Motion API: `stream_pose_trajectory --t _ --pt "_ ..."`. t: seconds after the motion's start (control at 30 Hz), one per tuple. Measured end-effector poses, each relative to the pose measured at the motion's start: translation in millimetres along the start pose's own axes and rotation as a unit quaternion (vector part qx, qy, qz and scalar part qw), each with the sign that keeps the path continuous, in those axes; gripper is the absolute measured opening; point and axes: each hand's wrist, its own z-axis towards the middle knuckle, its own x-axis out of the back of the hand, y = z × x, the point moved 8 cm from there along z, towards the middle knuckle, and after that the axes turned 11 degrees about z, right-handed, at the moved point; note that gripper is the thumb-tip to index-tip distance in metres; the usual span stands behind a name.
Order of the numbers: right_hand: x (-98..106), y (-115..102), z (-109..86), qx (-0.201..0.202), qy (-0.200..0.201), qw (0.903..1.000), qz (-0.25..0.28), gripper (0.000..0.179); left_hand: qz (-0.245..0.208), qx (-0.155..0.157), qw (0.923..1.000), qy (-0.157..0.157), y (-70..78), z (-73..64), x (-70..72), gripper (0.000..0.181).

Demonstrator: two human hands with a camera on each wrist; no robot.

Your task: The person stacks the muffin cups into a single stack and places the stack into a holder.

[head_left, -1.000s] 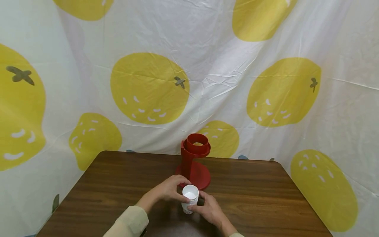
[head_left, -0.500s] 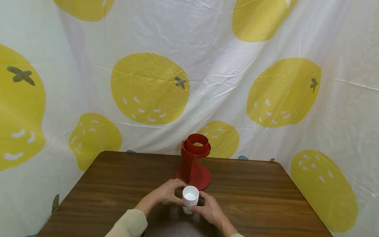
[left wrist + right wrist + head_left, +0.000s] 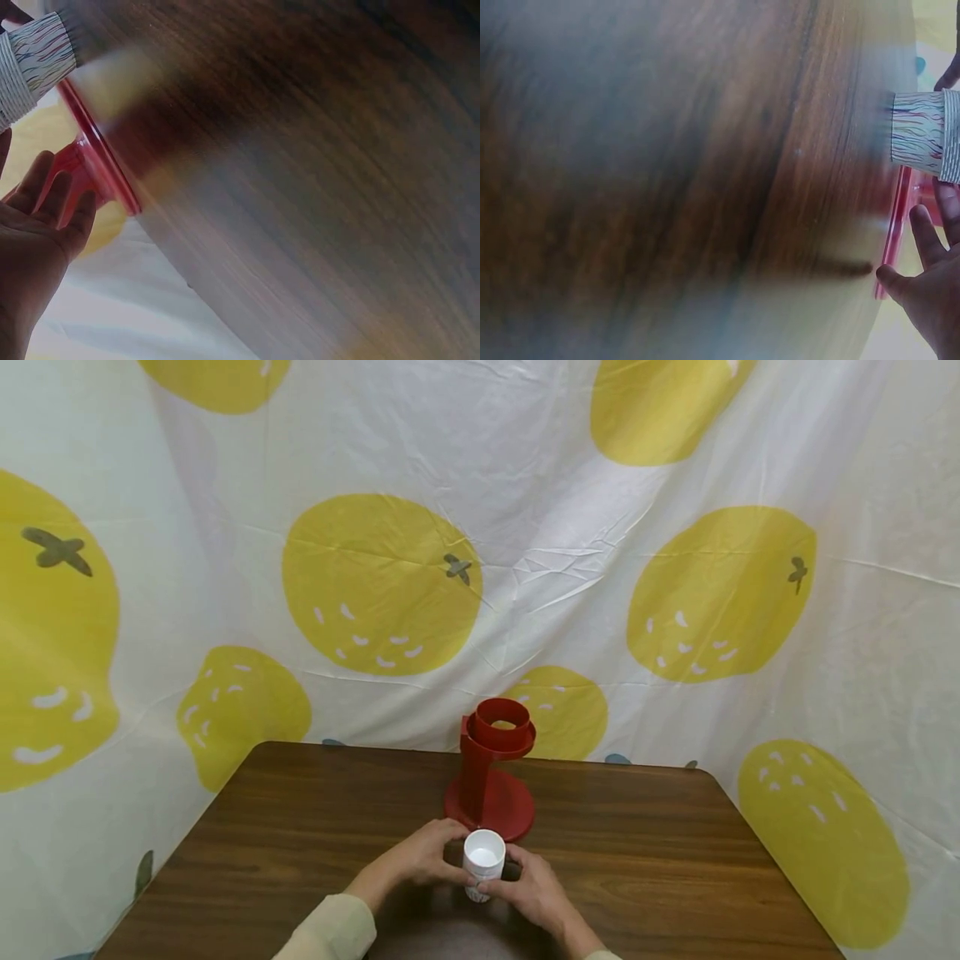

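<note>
A small stack of white paper cups (image 3: pixel 484 853) stands upright on the table, its open mouth facing up. In the wrist views the stack's lowest cup (image 3: pixel 917 133) shows thin coloured wavy lines, with several rims (image 3: pixel 13 82) nested tightly above it. My left hand (image 3: pixel 422 857) holds the stack from the left, thumb in front and index finger behind near the rim. From the right my right hand (image 3: pixel 531 890) grips it too, its thumb across the front. The other left fingers (image 3: pixel 56 196) extend loosely below the cups in the left wrist view.
Just behind the cups stands a red holder (image 3: pixel 472 781) with a round base and a raised ring carrying a red cylinder (image 3: pixel 501 737). The brown wooden table (image 3: pixel 315 810) ends at a lemon-print curtain (image 3: pixel 540 610).
My left hand has shifted slightly nearer and lower, its index finger drawing back to the left of the rim and its thumb sliding down. The right hand and the red holder look unmoved.
</note>
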Motion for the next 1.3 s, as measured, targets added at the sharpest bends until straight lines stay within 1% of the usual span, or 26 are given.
stream_pose_trajectory --t 0.3,0.47,0.6,0.73,1.03,1.17,1.3 --pt "0 -5 0.0 0.018 -0.007 0.9998 -0.003 0.053 0.005 -0.006 0.9999 0.011 -0.5 -0.4 -0.7 0.054" --pt "1 -3 0.9 0.014 -0.005 0.9999 -0.006 0.056 0.006 -0.002 0.9998 0.016 -0.6 -0.2 -1.7 0.055" --pt "2 -1 2.6 0.003 0.005 0.9999 -0.01 0.061 0.004 0.003 0.9998 0.018 -1.2 -1.0 -1.7 0.055" --pt "3 -1 3.4 -0.003 0.014 0.9998 -0.012 0.062 -0.001 0.009 0.9998 0.017 -2.1 -2.0 -0.6 0.055" --pt "7 -15 3.6 0.017 0.02 0.9994 -0.021 0.058 -0.012 0.015 0.9994 0.028 -1.9 -0.6 8.1 0.055" --pt "10 -19 6.9 0.011 0.018 0.9996 -0.019 0.061 -0.015 0.028 0.9991 0.026 -3.0 1.6 13.4 0.056" --pt "13 -24 11.5 0.011 0.01 0.9998 -0.011 0.062 -0.019 0.031 0.999 0.025 -1.1 4.3 20.6 0.055"
